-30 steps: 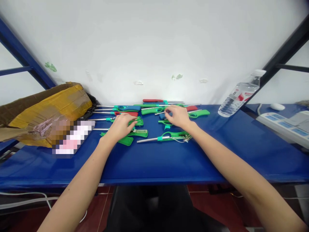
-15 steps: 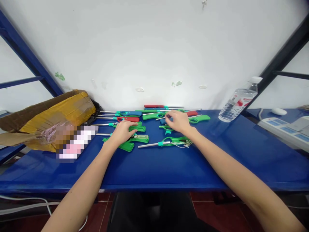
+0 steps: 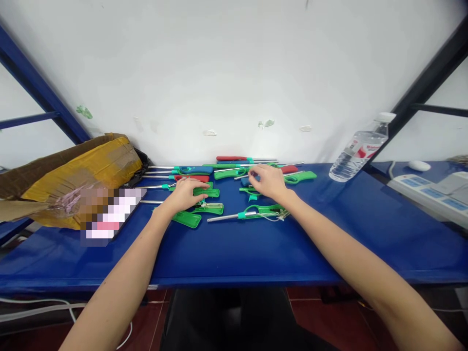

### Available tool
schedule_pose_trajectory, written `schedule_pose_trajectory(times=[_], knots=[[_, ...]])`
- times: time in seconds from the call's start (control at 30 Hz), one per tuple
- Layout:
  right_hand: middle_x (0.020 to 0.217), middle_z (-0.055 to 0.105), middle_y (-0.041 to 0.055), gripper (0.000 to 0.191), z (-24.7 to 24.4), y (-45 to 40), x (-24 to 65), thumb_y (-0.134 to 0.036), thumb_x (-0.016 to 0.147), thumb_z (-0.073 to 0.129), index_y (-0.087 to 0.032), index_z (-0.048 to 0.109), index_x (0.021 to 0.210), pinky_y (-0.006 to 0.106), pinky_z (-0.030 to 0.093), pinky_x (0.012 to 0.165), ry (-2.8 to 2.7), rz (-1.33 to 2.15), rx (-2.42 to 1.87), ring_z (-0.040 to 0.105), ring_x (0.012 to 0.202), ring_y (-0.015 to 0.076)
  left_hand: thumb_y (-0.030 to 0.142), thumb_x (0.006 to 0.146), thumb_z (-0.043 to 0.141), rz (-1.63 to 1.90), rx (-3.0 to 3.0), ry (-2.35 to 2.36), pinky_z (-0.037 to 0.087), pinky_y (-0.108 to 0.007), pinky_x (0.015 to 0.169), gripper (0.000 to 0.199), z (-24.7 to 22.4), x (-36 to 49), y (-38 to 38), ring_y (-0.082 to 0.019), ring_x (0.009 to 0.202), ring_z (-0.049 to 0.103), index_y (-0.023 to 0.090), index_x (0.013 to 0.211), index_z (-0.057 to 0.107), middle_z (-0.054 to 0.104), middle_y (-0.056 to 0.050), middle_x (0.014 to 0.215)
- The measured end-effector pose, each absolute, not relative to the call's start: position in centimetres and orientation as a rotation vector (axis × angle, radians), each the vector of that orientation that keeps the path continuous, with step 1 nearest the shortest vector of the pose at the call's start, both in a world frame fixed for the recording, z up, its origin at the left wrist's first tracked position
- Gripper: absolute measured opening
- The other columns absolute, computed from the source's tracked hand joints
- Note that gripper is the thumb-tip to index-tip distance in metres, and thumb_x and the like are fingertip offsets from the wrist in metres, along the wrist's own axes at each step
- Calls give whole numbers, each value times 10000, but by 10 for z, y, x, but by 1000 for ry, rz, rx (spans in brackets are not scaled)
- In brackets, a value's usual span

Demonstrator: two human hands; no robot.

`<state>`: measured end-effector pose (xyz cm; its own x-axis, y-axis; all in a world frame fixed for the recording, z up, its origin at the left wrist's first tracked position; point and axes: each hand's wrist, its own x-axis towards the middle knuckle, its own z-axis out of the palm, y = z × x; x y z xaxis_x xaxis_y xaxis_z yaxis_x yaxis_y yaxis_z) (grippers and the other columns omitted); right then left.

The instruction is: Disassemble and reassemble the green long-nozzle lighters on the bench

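Note:
My left hand rests over opened green lighter shells on the left, its fingers apart, with a green shell half just below it. My right hand is closed in a pinch above the right group; what its fingertips hold is too small to name. Beneath it lie green lighter parts. An opened green lighter with a metal tube and loose wires lies nearer the front. Behind my left hand are a blue-handled lighter and a red-handled one.
A cardboard box with yellow tape and a blurred flat object lie at left on the blue table. At right are a leaning water bottle, a power strip and a white mouse. A wall stands behind.
The view has shifted slightly. My left hand's fingers look a little more spread over the green shells; my right hand keeps its pinch in nearly the same place.

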<state>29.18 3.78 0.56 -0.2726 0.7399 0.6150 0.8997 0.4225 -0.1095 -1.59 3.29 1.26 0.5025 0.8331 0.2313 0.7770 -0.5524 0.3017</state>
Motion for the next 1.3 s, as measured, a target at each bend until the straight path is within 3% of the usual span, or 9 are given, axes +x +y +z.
schedule_pose_trajectory(times=[0.53, 0.77, 1.1, 1.3], knots=[[922, 749, 41, 173, 4, 36, 291, -256, 882, 529, -210, 695, 860, 290, 353, 604, -2064, -371, -1330, 666, 866, 208, 425, 882, 597, 556, 2652, 1286, 393, -449, 1035, 328, 13, -20, 35, -279, 1145, 582, 228, 1122, 703, 704, -91, 1148], [892, 757, 45, 161, -1, 38, 291, -235, 863, 541, -199, 697, 842, 272, 375, 611, -2076, -374, -1217, 671, 823, 197, 421, 886, 606, 549, 2724, 1348, 290, -542, 1079, 307, 10, -36, 39, -310, 1183, 552, 259, 1126, 710, 699, -87, 1153], [879, 750, 31, 152, -2, 39, 291, -221, 869, 540, -199, 688, 842, 272, 363, 591, -2080, -399, -1158, 663, 779, 179, 362, 869, 586, 456, 2762, 1399, 447, -459, 942, 374, 13, -50, 39, -313, 1078, 613, 212, 1197, 686, 705, -99, 1138], [904, 750, 49, 149, -2, 38, 290, -221, 864, 543, -197, 689, 856, 273, 365, 597, -2105, -377, -1162, 656, 795, 190, 506, 939, 509, 569, 2764, 1329, 462, -461, 953, 413, 20, -27, 23, -298, 1095, 608, 210, 1114, 737, 704, -111, 1126]])
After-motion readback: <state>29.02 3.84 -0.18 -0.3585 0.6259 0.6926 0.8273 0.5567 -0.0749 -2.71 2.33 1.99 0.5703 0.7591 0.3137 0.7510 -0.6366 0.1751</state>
